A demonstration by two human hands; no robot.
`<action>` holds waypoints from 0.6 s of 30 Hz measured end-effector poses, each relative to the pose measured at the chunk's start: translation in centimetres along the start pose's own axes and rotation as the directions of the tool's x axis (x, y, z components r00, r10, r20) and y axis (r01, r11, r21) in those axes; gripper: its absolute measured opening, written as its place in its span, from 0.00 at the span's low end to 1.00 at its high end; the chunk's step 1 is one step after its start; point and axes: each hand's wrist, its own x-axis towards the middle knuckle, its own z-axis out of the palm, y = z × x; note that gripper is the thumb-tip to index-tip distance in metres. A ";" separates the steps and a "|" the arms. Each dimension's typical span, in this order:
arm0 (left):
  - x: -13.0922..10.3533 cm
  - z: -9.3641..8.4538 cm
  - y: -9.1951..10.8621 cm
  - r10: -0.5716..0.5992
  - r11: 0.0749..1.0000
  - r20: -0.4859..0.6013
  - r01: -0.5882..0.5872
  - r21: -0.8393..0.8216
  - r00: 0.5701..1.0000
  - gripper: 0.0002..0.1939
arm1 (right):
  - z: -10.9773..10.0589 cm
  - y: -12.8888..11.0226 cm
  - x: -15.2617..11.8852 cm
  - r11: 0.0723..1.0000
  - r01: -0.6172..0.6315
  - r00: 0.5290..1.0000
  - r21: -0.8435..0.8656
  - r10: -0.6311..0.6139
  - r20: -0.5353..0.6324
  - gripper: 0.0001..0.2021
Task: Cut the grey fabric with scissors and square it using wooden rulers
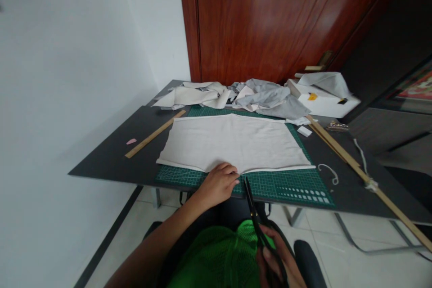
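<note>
A piece of white fabric (216,139) with thick folded edges lies spread over a green cutting mat (270,186). My left hand (221,183) is closed at the middle of its near edge, fingers bent together on the cloth; the fingertips are partly hidden. Black scissors (252,207) are in my right hand (278,256), which grips the handles below the table's front edge. Their blades point away from me, with the tips over the mat just right of my left hand and close to the fabric's edge. The blades look nearly together.
Wooden rulers lie left (155,134) and right (351,157) on the dark table (111,148). Grey and white cloth scraps (266,96) are heaped at the back beside a white box (324,99). A pink scrap (131,141) and a curled white strip (332,174) lie near the mat.
</note>
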 end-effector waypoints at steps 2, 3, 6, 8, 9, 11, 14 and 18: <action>-0.1 0.0 0.1 0.006 1.000 -0.007 -0.006 -0.012 1.000 0.06 | 0.4 -0.5 0.0 0.999 -0.039 0.999 -0.012 0.039 -0.016 0.39; -0.1 0.0 0.1 0.007 1.000 -0.009 -0.008 -0.017 1.000 0.07 | 0.7 -0.7 0.0 0.999 -0.045 0.999 -0.026 0.044 -0.022 0.40; -0.2 -0.1 0.1 0.006 1.000 -0.021 -0.006 -0.028 1.000 0.08 | 1.6 -0.9 0.0 0.995 -0.016 1.000 -0.095 0.016 0.000 0.45; -0.2 -0.1 0.1 0.002 0.999 -0.031 -0.003 -0.036 1.000 0.08 | 2.1 -1.1 -0.2 0.990 0.005 1.000 -0.144 -0.002 0.022 0.47; -0.2 -0.1 0.0 0.000 0.999 -0.034 -0.002 -0.041 0.999 0.08 | 2.4 -1.2 -0.2 0.987 0.012 1.000 -0.160 -0.008 0.027 0.48; -0.2 0.0 -0.1 -0.004 0.999 -0.038 0.003 -0.050 0.999 0.09 | 2.7 -1.5 -0.3 0.983 0.023 1.000 -0.181 -0.020 0.022 0.49; -0.2 0.0 -0.2 -0.007 0.998 -0.038 0.005 -0.055 0.999 0.08 | 3.0 -1.8 -0.2 0.980 0.032 0.999 -0.198 -0.028 0.023 0.49; -0.2 0.0 -0.2 -0.008 0.998 -0.031 0.006 -0.058 1.000 0.07 | 3.2 -1.8 0.0 0.977 0.034 0.999 -0.210 -0.031 0.017 0.48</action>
